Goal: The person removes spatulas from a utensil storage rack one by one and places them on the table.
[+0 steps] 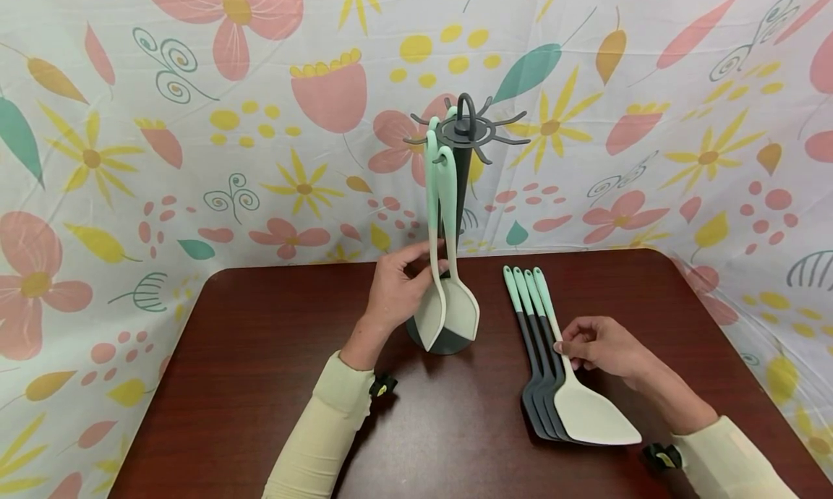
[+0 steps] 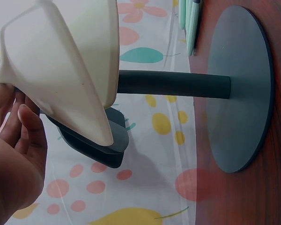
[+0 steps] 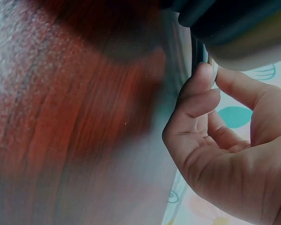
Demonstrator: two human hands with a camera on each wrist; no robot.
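Note:
A dark utensil stand (image 1: 463,188) with a hooked rotating top stands on the table. Two cream spatulas with mint handles hang at its front; my left hand (image 1: 398,286) reaches to the neck of the left one (image 1: 432,314), fingers curled about it. The left wrist view shows dark utensil heads (image 2: 113,136) hanging behind the cream heads (image 2: 56,75). To the right lies a stack of turners with mint handles. My right hand (image 1: 601,347) pinches the handle of the cream turner (image 1: 595,416), which lies at the right side of several dark turners (image 1: 536,383).
The brown table (image 1: 260,383) ends at a floral cloth (image 1: 325,188) hanging behind it. The stand's round base (image 2: 243,122) rests on the tabletop, left of the turner stack. Several bare hooks stick out on the stand's right side.

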